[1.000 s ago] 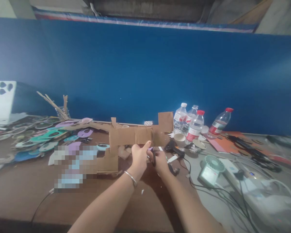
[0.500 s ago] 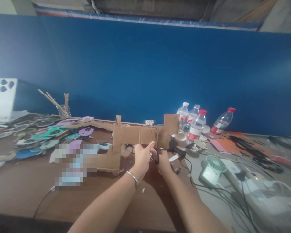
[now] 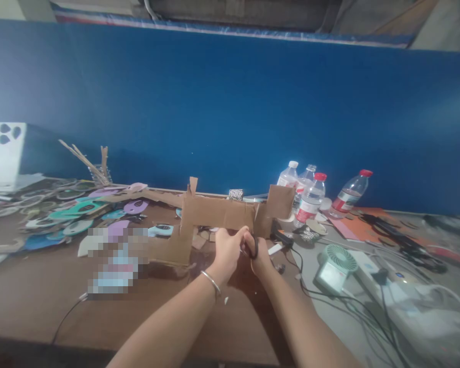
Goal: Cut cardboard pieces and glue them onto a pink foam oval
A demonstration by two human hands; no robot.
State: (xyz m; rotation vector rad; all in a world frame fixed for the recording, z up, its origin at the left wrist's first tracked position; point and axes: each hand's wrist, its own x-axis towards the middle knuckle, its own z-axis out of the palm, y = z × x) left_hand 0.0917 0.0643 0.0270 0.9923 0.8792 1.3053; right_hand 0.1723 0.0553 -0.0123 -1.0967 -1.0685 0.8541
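left hand (image 3: 227, 249) pinches the cardboard (image 3: 214, 212) edge; right hand (image 3: 261, 254) curls its fingers through the scissors (image 3: 253, 247). holding the sheet steady near the blades should cut cleaner.

We hold a cardboard piece (image 3: 210, 212), brown, flat and cut into a stepped outline. A long middle band runs across, a broad leg drops at its left end, a small tab sticks up above that corner, and a squarish flap rises at the right end. It stands nearly upright over the bench (image 3: 42, 301), its left leg down near the surface, and our left hand (image 3: 226, 250) pinches its lower edge. The scissors (image 3: 253, 247) have black loops and sit in our right hand (image 3: 261, 258), just beneath that same edge. Their blades are hidden.
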